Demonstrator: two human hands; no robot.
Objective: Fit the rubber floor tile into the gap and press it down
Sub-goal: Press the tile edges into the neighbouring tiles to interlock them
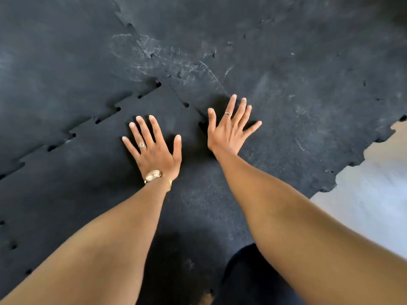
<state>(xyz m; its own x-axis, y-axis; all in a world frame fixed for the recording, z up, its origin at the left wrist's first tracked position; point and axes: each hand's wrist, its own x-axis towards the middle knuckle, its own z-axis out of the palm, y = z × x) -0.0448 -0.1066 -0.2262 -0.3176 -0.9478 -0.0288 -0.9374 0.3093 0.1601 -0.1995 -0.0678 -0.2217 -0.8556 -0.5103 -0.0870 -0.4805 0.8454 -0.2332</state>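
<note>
A black rubber floor tile (92,186) with jigsaw edges lies among other black tiles and fills the lower middle of the head view. Its toothed upper-left seam (94,121) stands slightly raised against the neighbouring tile, with small dark holes along it. My left hand (154,150) rests flat on the tile, fingers spread, with a ring and a gold watch. Flat and spread as well, my right hand (229,128) lies across the seam (187,105) towards the right-hand tile (308,102). Neither hand holds anything.
Scuffed black tiles (198,40) cover the floor ahead. At the right the matting ends in a jagged toothed edge (361,159) with bare pale floor (374,205) beyond. My dark-clothed knee (248,274) shows at the bottom.
</note>
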